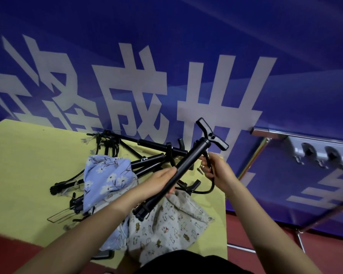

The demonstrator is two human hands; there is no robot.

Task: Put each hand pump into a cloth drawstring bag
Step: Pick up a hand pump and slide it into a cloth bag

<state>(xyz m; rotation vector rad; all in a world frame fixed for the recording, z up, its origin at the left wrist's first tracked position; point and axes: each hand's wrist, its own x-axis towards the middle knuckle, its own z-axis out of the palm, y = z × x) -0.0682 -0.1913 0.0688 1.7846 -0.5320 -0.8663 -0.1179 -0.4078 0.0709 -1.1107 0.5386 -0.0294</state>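
Note:
A black hand pump (188, 161) is held tilted above the yellow table (28, 165), its T-handle up at the right and its foot low over the bags. My left hand (158, 182) grips the barrel near its middle. My right hand (216, 171) pinches the pump's thin black hose (211, 186) just below the handle end. Under the pump lies a white cloth drawstring bag (170, 228) with a small animal print. A blue floral drawstring bag (107, 178) lies to its left.
Several more black hand pumps (147, 157) lie in a heap at the back of the table, against a blue banner (166, 66) with white characters. A metal frame (305, 143) stands at the right. Red floor (265, 230) surrounds the table.

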